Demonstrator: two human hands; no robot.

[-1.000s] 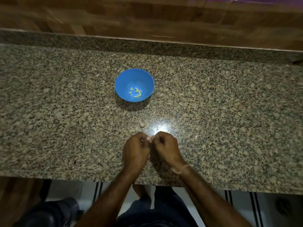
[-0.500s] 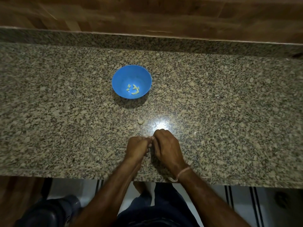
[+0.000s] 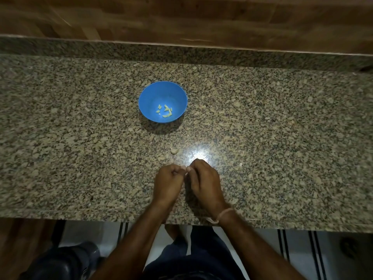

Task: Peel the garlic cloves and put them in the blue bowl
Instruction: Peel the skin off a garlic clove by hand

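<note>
A blue bowl (image 3: 151,98) stands on the granite counter (image 3: 282,138) and holds several pale peeled garlic cloves (image 3: 165,112). One unpeeled clove (image 3: 174,151) lies on the counter between the bowl and my hands. My left hand (image 3: 168,182) and my right hand (image 3: 203,178) sit knuckle to knuckle near the front edge, fingers curled, fingertips meeting over something small. That pinched piece is almost wholly hidden by the fingers.
A raised granite ledge (image 3: 181,51) and wooden wall panel (image 3: 201,19) close off the back. The counter's front edge (image 3: 101,216) runs just below my wrists. A bright light reflection (image 3: 198,155) shines beside my right hand.
Both hands stay together at the same spot, with the fingertips shifting slightly against each other. The view has tilted a little, so the bowl sits lower in the frame.
</note>
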